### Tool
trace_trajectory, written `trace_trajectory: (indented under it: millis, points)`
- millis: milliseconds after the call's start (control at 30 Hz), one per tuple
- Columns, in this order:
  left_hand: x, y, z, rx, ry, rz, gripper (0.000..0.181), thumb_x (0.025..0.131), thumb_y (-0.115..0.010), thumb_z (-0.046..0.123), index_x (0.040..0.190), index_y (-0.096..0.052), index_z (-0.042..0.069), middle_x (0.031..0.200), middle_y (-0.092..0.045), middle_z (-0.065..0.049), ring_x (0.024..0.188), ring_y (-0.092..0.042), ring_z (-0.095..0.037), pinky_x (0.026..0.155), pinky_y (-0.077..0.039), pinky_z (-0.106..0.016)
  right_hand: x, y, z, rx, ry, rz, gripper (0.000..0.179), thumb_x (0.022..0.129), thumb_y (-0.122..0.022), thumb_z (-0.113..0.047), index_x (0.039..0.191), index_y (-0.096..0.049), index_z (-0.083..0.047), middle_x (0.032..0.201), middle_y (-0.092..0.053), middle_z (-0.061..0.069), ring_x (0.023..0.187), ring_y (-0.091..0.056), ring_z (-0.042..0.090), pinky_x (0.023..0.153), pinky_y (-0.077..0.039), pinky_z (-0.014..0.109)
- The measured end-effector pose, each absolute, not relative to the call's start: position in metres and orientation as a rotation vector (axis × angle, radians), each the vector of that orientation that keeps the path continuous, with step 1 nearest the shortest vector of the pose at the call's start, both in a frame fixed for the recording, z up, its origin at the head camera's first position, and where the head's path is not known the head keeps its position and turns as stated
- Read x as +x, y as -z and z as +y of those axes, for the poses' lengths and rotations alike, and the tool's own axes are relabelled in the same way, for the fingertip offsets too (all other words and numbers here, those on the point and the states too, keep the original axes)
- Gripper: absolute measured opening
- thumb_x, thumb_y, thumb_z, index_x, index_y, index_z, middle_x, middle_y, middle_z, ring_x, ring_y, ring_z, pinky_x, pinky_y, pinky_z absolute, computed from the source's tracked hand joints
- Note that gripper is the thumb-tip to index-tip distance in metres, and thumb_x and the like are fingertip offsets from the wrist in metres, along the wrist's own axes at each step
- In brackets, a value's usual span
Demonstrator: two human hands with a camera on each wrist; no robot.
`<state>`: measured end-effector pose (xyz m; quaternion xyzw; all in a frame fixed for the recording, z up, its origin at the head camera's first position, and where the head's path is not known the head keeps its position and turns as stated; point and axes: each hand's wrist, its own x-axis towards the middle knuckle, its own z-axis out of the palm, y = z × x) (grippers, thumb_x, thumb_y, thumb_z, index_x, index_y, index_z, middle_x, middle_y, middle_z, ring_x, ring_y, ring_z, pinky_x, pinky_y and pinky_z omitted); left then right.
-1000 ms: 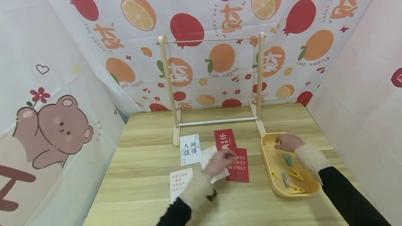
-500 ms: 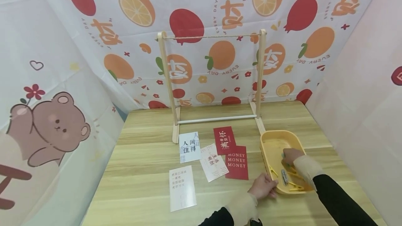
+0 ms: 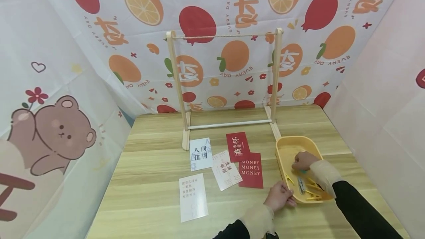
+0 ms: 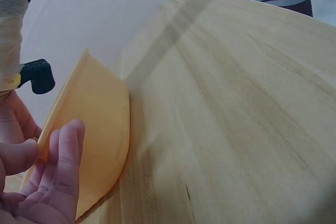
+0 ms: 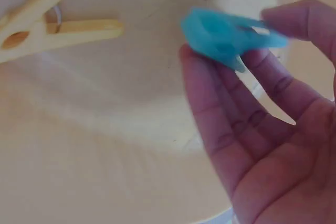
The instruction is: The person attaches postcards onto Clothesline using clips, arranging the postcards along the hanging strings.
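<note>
My right hand (image 3: 303,160) is over the yellow plastic tray (image 3: 292,144) in the head view. Between thumb and fingers it pinches a teal clothespin (image 5: 212,35), seen close up in the right wrist view. My left hand (image 3: 279,196) grips the tray's near-left edge; in the left wrist view, its thumb lies on one side of the rim and its fingers on the other. Inside the tray lie a grey clothespin (image 3: 301,185) and several yellow clothespins (image 5: 58,30), partly hidden by the right arm in the head view.
A wooden frame (image 3: 275,76) with a string (image 3: 225,36) across its top stands at the back. Left of the tray lie a red MONEY card (image 3: 250,178), another red card (image 3: 237,146) and several pale cards (image 3: 193,202). Printed cloth (image 3: 149,95) encloses the table.
My left hand has moved right from over the cards to the tray's edge. My right hand has moved from the tray's far side toward its middle and picked up the teal clothespin.
</note>
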<state>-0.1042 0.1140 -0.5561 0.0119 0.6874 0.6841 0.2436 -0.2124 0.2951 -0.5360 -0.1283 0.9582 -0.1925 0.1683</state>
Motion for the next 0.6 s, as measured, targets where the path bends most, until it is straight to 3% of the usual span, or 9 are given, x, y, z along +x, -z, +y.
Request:
trace_trajectory:
  millis: [67,167,267,600]
  points:
    - [-0.104,0.557,0.114,0.037,-1.864,1.882,0.015,0.091,-0.056,0.004,0.081,-0.045,0.007,0.062,-0.061,-0.009,0.059,-0.065,-0.029,0.054,-0.055,-0.032,-0.211,0.53,0.291,-0.359,0.593,2.72,0.03,0.081,-0.064,-0.018,0.057,-0.047,-0.013,0.048,-0.042,-0.007,0.043,-0.038,0.007,0.043,-0.034,0.022]
    - [-0.104,0.557,0.115,0.034,-1.861,1.884,0.015,0.091,-0.056,0.004,0.081,-0.045,0.007,0.062,-0.061,-0.008,0.058,-0.065,-0.027,0.053,-0.055,-0.031,-0.21,0.521,0.286,-0.343,0.632,2.719,0.022,0.082,-0.068,-0.018,0.079,-0.058,0.002,0.063,-0.055,0.0,0.054,-0.051,0.013,0.051,-0.045,0.029]
    - [-0.104,0.559,0.116,0.015,-1.867,1.882,0.015,0.09,-0.056,0.004,0.08,-0.046,0.007,0.061,-0.061,-0.007,0.057,-0.064,-0.026,0.053,-0.055,-0.032,-0.211,0.516,0.284,-0.318,0.653,2.731,0.032,0.081,-0.07,-0.014,0.095,-0.056,0.01,0.075,-0.06,0.006,0.066,-0.057,0.019,0.061,-0.05,0.036]
    - [-0.103,0.558,0.116,0.02,-1.868,1.894,0.015,0.088,-0.058,0.004,0.08,-0.046,0.008,0.061,-0.061,-0.007,0.057,-0.064,-0.027,0.054,-0.055,-0.033,-0.207,0.513,0.289,-0.271,0.838,2.876,0.023,0.075,-0.074,-0.009,0.084,-0.055,0.0,0.078,-0.057,0.004,0.068,-0.055,0.019,0.06,-0.048,0.036]
